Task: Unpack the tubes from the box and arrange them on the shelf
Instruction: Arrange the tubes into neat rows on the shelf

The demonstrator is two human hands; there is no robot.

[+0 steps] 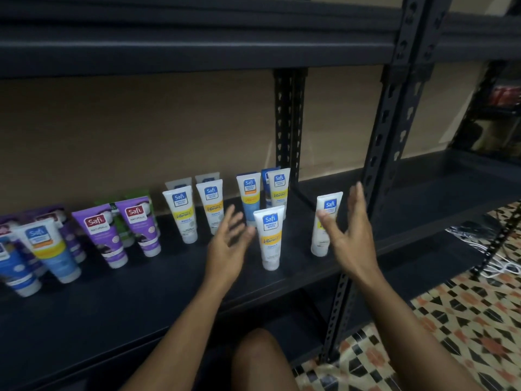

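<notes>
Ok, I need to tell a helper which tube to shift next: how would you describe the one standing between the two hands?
Look at the dark metal shelf with its row of tubes standing on their caps. Between the open left hand and right hand stands a white Perfect White tube with a yellow band. It stands alone, nearer the shelf's front edge than the row behind.

Our left hand [229, 244] is smeared by motion, its fingers indistinct. Our right hand [348, 230] covers the lower label of the far-right tube [327, 221]. The grey tubes [207, 177] in the back row show only their tops. The picture's left edge cuts off the blue tube [14, 266]. The fine print on every label is too small to read.
</notes>
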